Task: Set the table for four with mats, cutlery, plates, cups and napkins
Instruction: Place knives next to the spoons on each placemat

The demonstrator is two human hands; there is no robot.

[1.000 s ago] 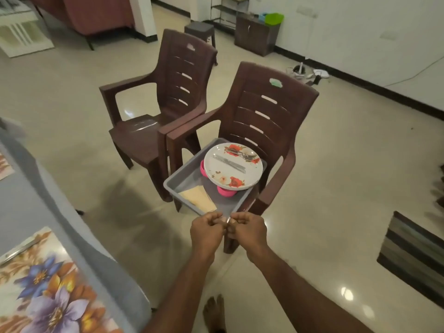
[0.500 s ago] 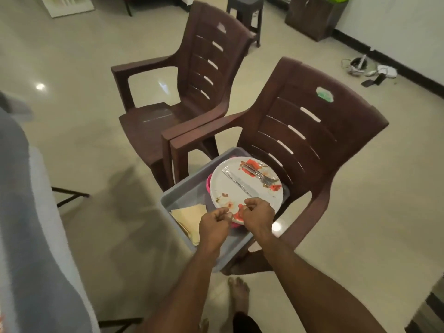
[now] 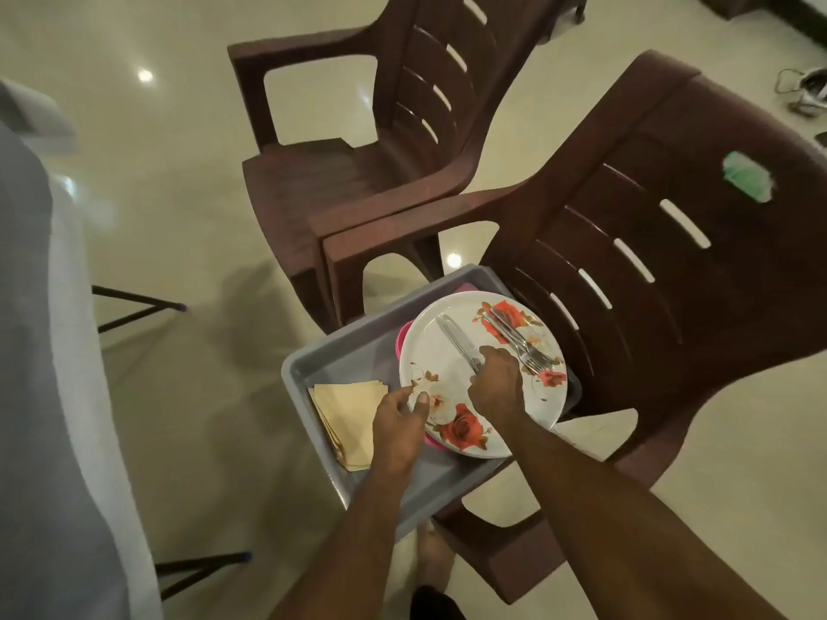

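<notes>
Both hands were down over the plate (image 3: 452, 373) when I checked the head view. Right hand (image 3: 496, 382) sat on the plate's middle, fingers curled at the handle end of the knife (image 3: 456, 340); I judged it was pinching that handle, though the knuckles hid the actual contact. Left hand (image 3: 398, 422) hovered at the plate's 7 o'clock rim, fingers loosely bent, thumb near the edge, holding nothing I could see.

The knife was what the next move turned on. Its long axis ran from about 11 o'clock, blade tip, down to 5 o'clock, handle, so the handle pointed straight at my right hand. That hand was clearly the nearer one; the left lay well off to the knife's 8 o'clock side.

Two forks (image 3: 521, 340) lay just beside the knife at its 2 o'clock, roughly parallel, tines toward the right hand. I judged they would be an easy second pick for the same hand.

The plate rested on something pink inside the grey tray (image 3: 340, 355), which sat on the near chair (image 3: 649, 270). Napkins (image 3: 344, 418) lay in the tray at the plate's 8 o'clock, just beside my left hand.
</notes>
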